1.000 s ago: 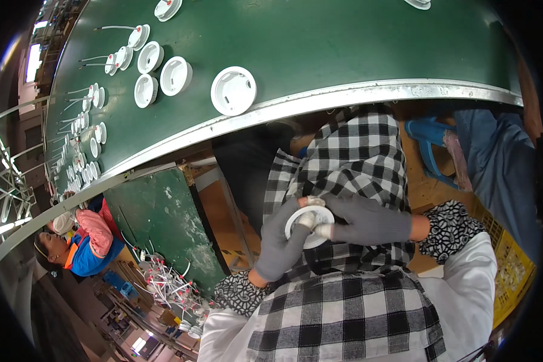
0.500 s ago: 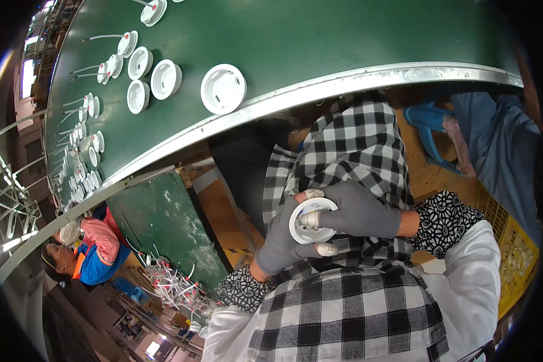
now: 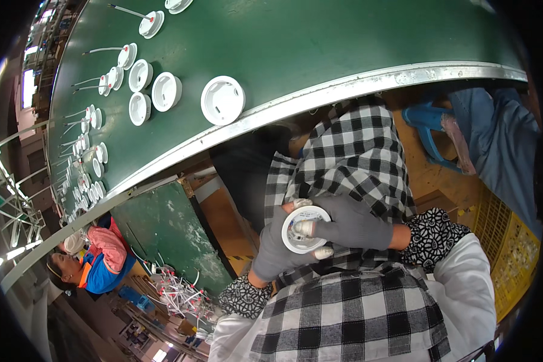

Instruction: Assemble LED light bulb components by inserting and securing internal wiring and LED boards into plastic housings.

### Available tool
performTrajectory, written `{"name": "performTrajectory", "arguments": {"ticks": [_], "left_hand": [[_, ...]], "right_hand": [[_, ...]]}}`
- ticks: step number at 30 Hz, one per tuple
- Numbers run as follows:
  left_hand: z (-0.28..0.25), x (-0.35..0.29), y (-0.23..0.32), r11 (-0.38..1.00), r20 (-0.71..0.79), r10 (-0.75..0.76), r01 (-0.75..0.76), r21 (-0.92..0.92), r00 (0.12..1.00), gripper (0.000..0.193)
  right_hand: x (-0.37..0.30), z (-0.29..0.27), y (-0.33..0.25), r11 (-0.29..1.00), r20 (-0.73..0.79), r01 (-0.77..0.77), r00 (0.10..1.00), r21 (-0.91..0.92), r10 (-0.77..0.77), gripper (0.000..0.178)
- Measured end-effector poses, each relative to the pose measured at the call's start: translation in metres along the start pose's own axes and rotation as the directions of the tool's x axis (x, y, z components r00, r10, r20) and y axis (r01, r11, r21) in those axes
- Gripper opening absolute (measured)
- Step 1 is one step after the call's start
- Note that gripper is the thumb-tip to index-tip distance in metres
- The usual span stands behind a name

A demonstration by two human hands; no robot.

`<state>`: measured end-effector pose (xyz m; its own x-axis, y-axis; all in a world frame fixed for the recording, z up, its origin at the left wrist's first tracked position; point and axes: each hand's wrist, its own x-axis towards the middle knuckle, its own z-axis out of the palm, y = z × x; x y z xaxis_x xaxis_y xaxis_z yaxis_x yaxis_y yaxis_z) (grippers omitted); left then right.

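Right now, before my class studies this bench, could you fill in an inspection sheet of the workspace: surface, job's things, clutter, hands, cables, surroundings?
Surface: green table with a metal edge; lower green board shows pale scuffs.
Job's things: one white cup in hand; open white cups sit on the table.
Clutter: tangled heap of wired parts by the lower board.
Hands: left hand, gloved, wraps the cup; right hand, gloved, has its thumb inside, the rest of its grip hidden.
Cables: thin pale leads rise from several fittings.
Surroundings: co-worker at left; blue plastic stool and yellow crate at right.
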<state>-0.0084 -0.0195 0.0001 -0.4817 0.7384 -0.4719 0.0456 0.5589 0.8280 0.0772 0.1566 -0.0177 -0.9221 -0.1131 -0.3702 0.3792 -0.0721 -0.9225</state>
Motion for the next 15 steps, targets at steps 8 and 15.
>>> {"name": "performTrajectory", "arguments": {"ticks": [8, 15], "left_hand": [[0.001, 0.016, -0.011, 0.986, 0.066, 0.161, -0.163, 0.022, 0.985, 0.09], [-0.002, 0.014, 0.012, 0.967, -0.038, 0.217, -0.209, 0.146, 0.975, 0.085]], "right_hand": [[0.001, -0.005, 0.014, 0.99, -0.056, 0.074, 0.996, 0.121, -0.068, 0.041], [0.007, -0.013, -0.008, 0.999, 0.003, 0.01, 1.0, -0.031, -0.01, 0.041]]}}
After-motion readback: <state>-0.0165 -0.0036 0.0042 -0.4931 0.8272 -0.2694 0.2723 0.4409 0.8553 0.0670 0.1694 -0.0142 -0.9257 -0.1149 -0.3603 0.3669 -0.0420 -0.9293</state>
